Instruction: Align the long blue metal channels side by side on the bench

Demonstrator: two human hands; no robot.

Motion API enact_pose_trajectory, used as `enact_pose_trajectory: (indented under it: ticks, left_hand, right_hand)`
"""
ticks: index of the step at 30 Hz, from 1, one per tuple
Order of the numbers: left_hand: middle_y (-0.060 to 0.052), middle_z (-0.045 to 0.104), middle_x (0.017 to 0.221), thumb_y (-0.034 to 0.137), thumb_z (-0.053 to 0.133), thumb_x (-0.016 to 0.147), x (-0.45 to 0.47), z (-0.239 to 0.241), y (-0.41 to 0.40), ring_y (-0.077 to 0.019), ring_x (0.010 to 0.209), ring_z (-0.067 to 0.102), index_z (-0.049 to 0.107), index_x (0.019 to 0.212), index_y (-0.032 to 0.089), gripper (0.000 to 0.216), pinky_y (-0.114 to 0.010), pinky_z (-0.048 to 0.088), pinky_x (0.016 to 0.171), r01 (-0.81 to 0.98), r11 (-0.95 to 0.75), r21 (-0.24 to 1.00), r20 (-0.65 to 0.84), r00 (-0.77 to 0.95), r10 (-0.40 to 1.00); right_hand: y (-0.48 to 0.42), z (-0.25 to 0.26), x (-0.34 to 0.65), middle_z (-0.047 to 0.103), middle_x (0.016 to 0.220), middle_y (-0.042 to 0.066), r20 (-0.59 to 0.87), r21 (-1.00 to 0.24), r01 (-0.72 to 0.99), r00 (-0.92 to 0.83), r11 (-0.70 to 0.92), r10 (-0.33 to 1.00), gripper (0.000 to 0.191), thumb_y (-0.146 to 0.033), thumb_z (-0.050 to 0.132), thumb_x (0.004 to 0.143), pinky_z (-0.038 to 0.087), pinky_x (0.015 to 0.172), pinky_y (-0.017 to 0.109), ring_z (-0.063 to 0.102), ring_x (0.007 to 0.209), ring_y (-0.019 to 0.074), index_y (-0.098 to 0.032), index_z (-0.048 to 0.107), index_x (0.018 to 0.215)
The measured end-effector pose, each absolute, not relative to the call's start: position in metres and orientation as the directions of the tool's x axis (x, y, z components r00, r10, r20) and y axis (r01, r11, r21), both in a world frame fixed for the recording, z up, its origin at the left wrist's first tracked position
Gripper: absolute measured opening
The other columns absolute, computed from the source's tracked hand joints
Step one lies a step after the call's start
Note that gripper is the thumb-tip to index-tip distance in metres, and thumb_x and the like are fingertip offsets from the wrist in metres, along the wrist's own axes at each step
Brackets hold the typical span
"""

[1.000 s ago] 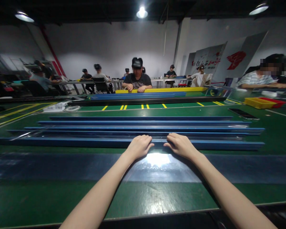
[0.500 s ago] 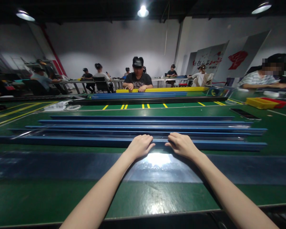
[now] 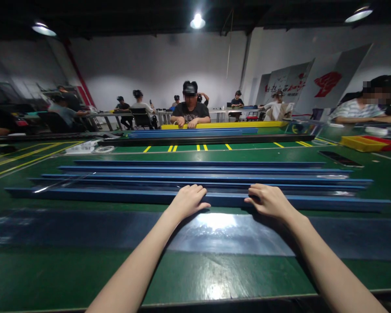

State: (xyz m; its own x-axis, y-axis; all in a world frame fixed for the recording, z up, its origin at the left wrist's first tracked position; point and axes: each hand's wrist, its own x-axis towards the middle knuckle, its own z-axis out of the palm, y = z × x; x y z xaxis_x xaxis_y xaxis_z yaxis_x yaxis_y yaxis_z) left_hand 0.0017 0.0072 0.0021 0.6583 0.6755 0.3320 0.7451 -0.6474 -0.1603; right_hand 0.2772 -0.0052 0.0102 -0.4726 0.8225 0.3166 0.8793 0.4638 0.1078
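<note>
Both my hands rest on the nearest long blue rail, which lies crosswise on the green table. My left hand has its fingers curled over the rail's top edge. My right hand grips the same rail a little further right, fingers bent over it. Several more blue rails lie parallel just behind. A glossy dark strip runs along the table in front of the rail, under my wrists.
A person sits across the table with hands on a yellow rail and more blue rails. Another person sits at the far right. A yellow tray and a dark phone lie at the right. Other workers sit at tables behind.
My right hand has slid to the right along the nearest blue rail, widening the gap between my hands. The left hand stays in place.
</note>
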Motion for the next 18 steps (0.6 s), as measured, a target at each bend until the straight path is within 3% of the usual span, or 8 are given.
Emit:
enact_pose_trajectory:
  ticks: [9,18]
  left_hand:
    - [-0.003,0.062,0.094,0.044,0.053,0.08,-0.017,0.003,0.006,-0.0182,0.089,0.056,0.053,0.094,0.018,0.03,-0.027,0.042,0.073,0.777,-0.622,-0.1,0.31,0.618,0.722]
    - [-0.002,0.062,0.087,0.041,0.054,0.08,-0.017,0.003,0.009,-0.0171,0.084,0.056,0.054,0.086,0.018,0.024,-0.026,0.042,0.065,0.757,-0.637,-0.143,0.293,0.648,0.703]
  right_hand:
    - [-0.008,0.014,0.282,0.059,0.072,0.004,0.295,0.043,0.897,-0.432,0.44,0.852,0.032,-0.042,0.039,0.083,0.028,0.057,0.025,0.053,0.067,0.0156,-0.019,0.054,0.068]
    - [-0.001,0.013,0.271,0.061,0.072,0.004,0.231,0.029,0.892,-0.444,0.45,0.866,0.048,-0.04,0.019,0.091,0.03,0.06,0.025,0.055,0.068,0.0145,-0.019,0.056,0.07]
